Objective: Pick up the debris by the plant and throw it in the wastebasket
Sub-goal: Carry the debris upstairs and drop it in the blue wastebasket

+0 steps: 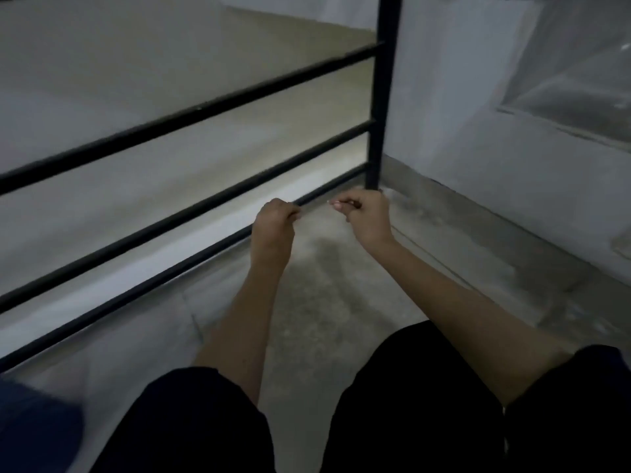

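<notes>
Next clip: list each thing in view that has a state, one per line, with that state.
Left hand: fingers curled shut, held low by the railing; contents cannot be told.
Right hand: fingers pinched together, something small and pale at the fingertips, too blurred to name.
Railing: black, upright, fixed.
Floor: bare concrete, stained.

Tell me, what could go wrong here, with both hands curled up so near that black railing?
1. Both the left hand and right hand are curled shut beside the railing; anything small that slips could fall through its open gaps, out of reach.
2. The picture is dim and blurred, so bits on the floor could be missed.
3. No wastebasket or plant is in view, so carrying debris there may spill some.
</notes>
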